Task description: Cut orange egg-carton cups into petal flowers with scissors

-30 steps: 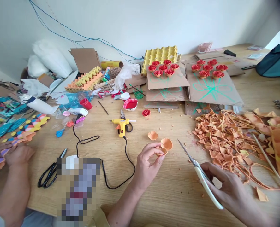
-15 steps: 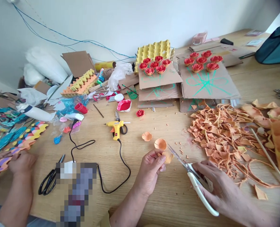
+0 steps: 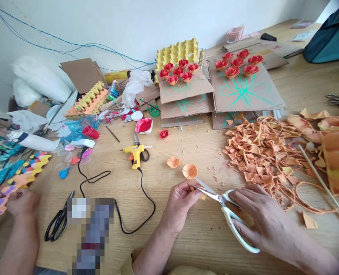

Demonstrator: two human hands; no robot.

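Note:
My left hand (image 3: 180, 202) pinches a small orange egg-carton piece (image 3: 201, 196) low over the wooden table (image 3: 203, 236). My right hand (image 3: 261, 221) grips white-handled scissors (image 3: 228, 214), whose blades reach the piece at my left fingertips. Just beyond lie an orange paper cup flower (image 3: 190, 170) and a smaller orange flower (image 3: 173, 162). A yellow glue gun (image 3: 135, 152) with a black cord rests further left.
A heap of orange carton scraps (image 3: 261, 152) fills the right side, beside a wooden stick (image 3: 324, 187). Red paper roses (image 3: 177, 72) sit on cardboard sheets at the back. Another person's hand (image 3: 21, 204) rests at the left near black scissors (image 3: 57, 223).
My right hand brought the scissors leftward to the piece. My left hand lowered and closed tighter on it. The view shifted slightly.

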